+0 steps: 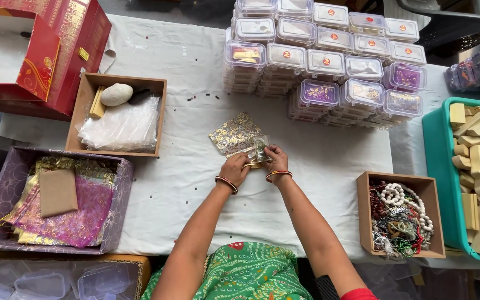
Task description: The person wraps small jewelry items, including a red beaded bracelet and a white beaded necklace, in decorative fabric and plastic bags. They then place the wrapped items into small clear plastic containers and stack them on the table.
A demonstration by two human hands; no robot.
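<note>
My left hand (234, 168) and my right hand (276, 159) meet at the middle of the white-covered table (195, 183). Together they pinch a small clear plastic packet (260, 145) with something dark green inside. A gold patterned pouch (234, 135) lies flat just beyond and left of my hands, partly under the packet. Both wrists wear red and gold bangles.
Stacks of small clear lidded boxes (329, 61) fill the far centre. A wooden tray of beads (400, 219) sits right, beside a teal bin of wooden blocks (479, 166). Left: a wooden tray with plastic bags and a stone (119, 114), a purple box of pouches (56, 203), a red box (45, 50).
</note>
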